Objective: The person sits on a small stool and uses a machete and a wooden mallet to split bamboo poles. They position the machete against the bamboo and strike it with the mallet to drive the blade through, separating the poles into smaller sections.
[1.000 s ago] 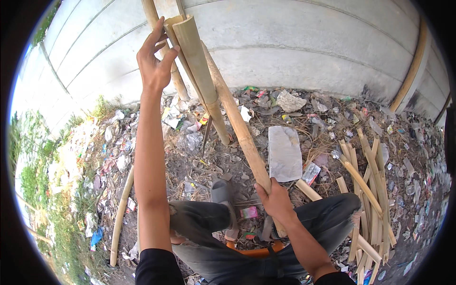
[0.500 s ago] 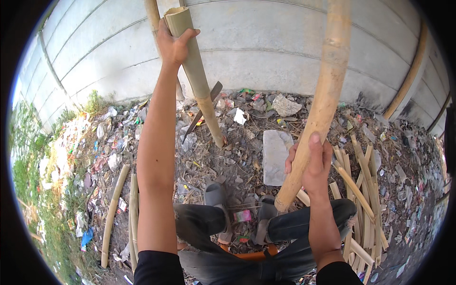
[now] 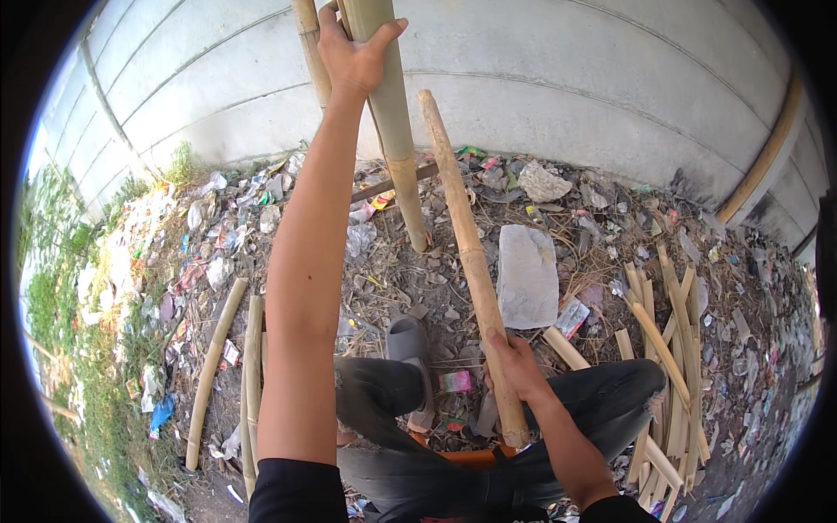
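At the top, my left hand (image 3: pixel 357 54) is closed round the upper part of a thick greenish bamboo pole (image 3: pixel 388 105) standing upright, its lower end on the littered ground. A dark flat blade (image 3: pixel 373 191) crosses this pole near the joint and shows on both sides; whether it is wedged in the bamboo or behind it, I cannot tell. My right hand (image 3: pixel 516 366) grips a tan bamboo stick (image 3: pixel 471 244) near its lower end, between my knees. The stick leans up and left, its tip appearing to the right of the pole.
A pale flat stone block (image 3: pixel 527 277) and a rough rock (image 3: pixel 544 181) lie ahead. Split bamboo strips (image 3: pixel 676 366) are piled at right, and more bamboo lengths (image 3: pixel 214 375) lie at left. Behind rises a grey panel wall (image 3: pixel 558 96). Litter covers the ground.
The stick in my right hand has come down, its upper end swinging left towards the pole. The blade has turned from steeply slanted to nearly level. My left hand keeps its grip on the pole.
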